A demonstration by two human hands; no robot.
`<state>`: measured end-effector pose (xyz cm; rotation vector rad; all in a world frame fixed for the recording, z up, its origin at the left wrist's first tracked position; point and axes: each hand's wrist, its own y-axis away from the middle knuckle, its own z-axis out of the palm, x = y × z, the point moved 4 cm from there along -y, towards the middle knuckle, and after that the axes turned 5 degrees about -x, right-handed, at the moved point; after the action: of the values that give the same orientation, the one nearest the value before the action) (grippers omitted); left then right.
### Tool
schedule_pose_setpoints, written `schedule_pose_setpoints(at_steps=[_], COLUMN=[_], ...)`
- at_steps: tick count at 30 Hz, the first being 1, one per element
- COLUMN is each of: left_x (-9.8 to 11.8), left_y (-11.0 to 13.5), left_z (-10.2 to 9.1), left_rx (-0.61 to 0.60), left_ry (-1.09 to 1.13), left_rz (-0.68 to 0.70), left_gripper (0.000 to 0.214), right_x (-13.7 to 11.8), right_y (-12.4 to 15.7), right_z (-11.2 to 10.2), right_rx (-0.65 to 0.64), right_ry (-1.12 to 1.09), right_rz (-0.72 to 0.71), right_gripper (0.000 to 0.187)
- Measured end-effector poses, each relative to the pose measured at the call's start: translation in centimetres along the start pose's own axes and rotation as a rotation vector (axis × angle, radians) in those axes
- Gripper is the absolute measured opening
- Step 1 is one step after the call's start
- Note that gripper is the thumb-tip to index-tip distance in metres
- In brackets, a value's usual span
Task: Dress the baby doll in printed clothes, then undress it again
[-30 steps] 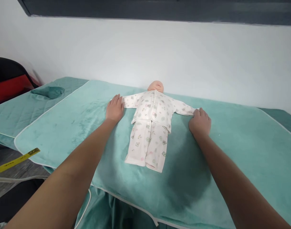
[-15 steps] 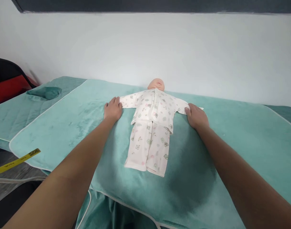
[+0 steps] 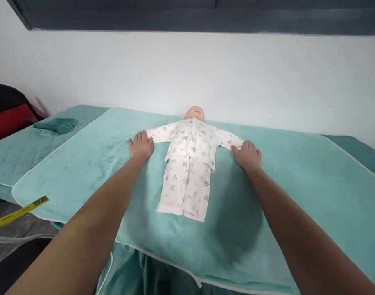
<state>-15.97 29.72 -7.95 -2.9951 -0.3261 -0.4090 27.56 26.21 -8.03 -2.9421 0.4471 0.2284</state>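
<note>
A doll with a bare pinkish head [image 3: 194,113] lies on its back, dressed in a white printed baby shirt [image 3: 192,137] and matching trousers [image 3: 184,188]. Both sleeves stretch out sideways. At the end of the sleeve on the left is my left hand [image 3: 141,145], with the cuff between thumb and forefinger. My right hand [image 3: 247,154] has the other cuff between its thumb and fingers. Both palms face down, and the doll's own hands cannot be seen. The shirt hem overlaps the top of the trousers.
A teal plush cover [image 3: 298,196] with pale piping spreads beneath the doll. A face hole [image 3: 57,125] shows at the far left, near a black and red object [image 3: 12,116]. A yellow strip [image 3: 20,212] juts in at left. Behind stands a white wall [image 3: 187,69].
The view has shifted slightly. The cuff tip that stuck out past my right hand no longer shows beyond it. My left hand stays at its cuff.
</note>
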Motion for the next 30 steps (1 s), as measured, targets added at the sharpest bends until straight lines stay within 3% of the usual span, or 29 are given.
schedule_pose_setpoints(at_steps=[6, 10, 13, 18, 22, 26, 30], left_x=[-0.4, -0.5, -0.1, 2.2, 3.0, 2.6, 2.6], left_y=[2.0, 5.2, 10.2, 22.4, 30.6, 34.6, 34.2], left_z=[-0.5, -1.4, -1.6, -0.9, -0.1, 0.6, 0.1], left_rx=[0.000, 0.009, -0.005, -0.037, 0.009, 0.060, 0.195], left_ry=[0.033, 0.071, 0.144, 0.551, 0.551, 0.460, 0.480], left_rz=[-0.023, 0.006, 0.066, 0.342, 0.388, 0.422, 0.411], left_gripper=[0.067, 0.064, 0.060, 0.050, 0.047, 0.061, 0.062], right_x=[0.4, 0.1, -0.6, -4.1, -7.1, -8.5, -8.7], right_y=[2.7, 5.4, 9.1, 19.1, 26.8, 31.0, 30.7], right_z=[-0.7, -1.4, -1.5, -1.3, -1.2, -0.9, -0.9], right_rx=[-0.007, -0.022, -0.061, -0.034, 0.061, 0.163, 0.208], right_ry=[0.006, 0.002, -0.022, -0.167, -0.201, -0.234, -0.307], right_rz=[0.041, -0.003, -0.144, -0.585, -0.739, -0.701, -0.531], right_gripper=[0.073, 0.072, 0.069, 0.067, 0.059, 0.062, 0.048])
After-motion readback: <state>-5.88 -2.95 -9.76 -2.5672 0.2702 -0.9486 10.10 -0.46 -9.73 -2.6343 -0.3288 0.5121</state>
